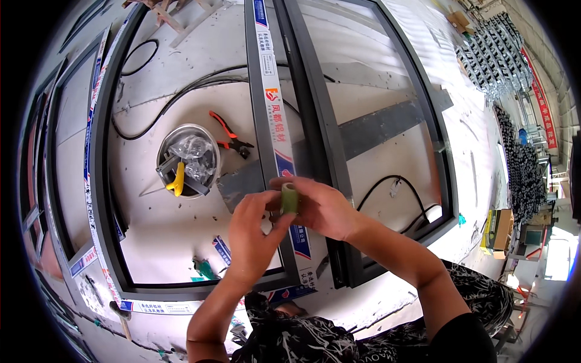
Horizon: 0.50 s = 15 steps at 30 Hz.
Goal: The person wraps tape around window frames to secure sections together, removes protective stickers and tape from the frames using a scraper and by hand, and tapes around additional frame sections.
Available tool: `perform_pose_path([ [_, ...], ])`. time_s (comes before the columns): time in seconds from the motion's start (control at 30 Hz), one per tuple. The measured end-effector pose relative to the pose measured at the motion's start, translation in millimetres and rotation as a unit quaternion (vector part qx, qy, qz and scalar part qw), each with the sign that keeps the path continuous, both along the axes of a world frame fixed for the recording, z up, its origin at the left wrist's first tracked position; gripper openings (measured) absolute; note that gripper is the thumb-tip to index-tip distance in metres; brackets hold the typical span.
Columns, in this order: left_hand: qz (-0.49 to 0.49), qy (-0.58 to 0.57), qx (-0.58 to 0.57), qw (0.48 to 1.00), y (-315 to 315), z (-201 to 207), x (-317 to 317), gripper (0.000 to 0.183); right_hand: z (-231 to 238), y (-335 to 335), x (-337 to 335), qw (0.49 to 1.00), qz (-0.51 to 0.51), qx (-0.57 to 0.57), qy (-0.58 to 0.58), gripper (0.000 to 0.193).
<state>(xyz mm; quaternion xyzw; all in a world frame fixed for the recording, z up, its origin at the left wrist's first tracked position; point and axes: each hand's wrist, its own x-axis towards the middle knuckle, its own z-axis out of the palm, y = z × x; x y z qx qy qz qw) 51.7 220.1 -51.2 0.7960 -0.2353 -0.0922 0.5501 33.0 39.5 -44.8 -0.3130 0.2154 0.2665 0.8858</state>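
Note:
A small green roll, which looks like tape, is held upright between my two hands above the dark window frame. My left hand closes on its left side, with the thumb pressed near the bottom. From the right, my right hand has its fingers curled round the upper and far side, so part of the roll is hidden. Beneath the hands runs a frame bar covered with printed protective film.
A steel bowl holds clear plastic bags and a yellow-handled tool. Beside it lie red-and-black pliers. Black cable curves across the floor. A second frame stands right, cardboard boxes farther right.

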Motion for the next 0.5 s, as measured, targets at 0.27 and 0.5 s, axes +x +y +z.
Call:
perform_pose_path([
  [0.27, 0.157, -0.047, 0.064, 0.984, -17, -19, -38, 0.046, -1, 21, -17, 0.998, -0.053, -0.019, -0.015, 0.036],
  [0.5, 0.219, -0.009, -0.039, 0.975, 15, -17, -52, 0.048, 15, 28, -18, 0.999, 0.046, -0.016, 0.009, 0.027],
])
